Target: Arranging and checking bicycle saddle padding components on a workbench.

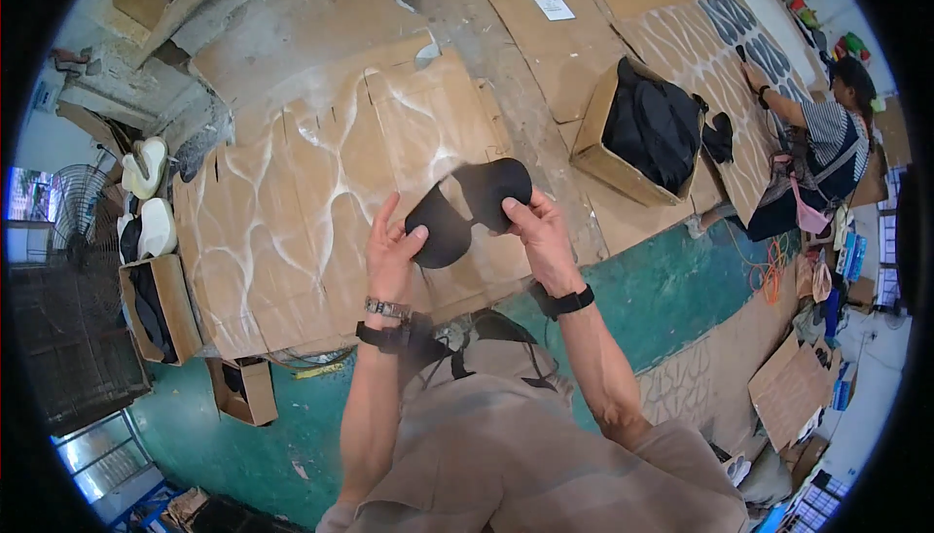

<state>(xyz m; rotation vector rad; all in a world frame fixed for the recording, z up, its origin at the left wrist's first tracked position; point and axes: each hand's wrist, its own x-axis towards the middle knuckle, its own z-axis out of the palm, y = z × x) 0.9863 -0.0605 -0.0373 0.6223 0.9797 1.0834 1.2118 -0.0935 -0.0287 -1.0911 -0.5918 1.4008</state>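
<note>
Two flat black oval pieces are held up in front of me over the cardboard. My left hand grips the lower left black piece with thumb on its face. My right hand pinches the upper right black piece at its lower edge. The two pieces overlap slightly in the middle. Both wrists wear dark bands, and the left one also has a metal watch.
A large cardboard sheet with white spray outlines lies on the floor ahead. An open cardboard box of black pieces stands to the right. Another person crouches at far right over a second sprayed sheet. Small boxes and white soles sit at left.
</note>
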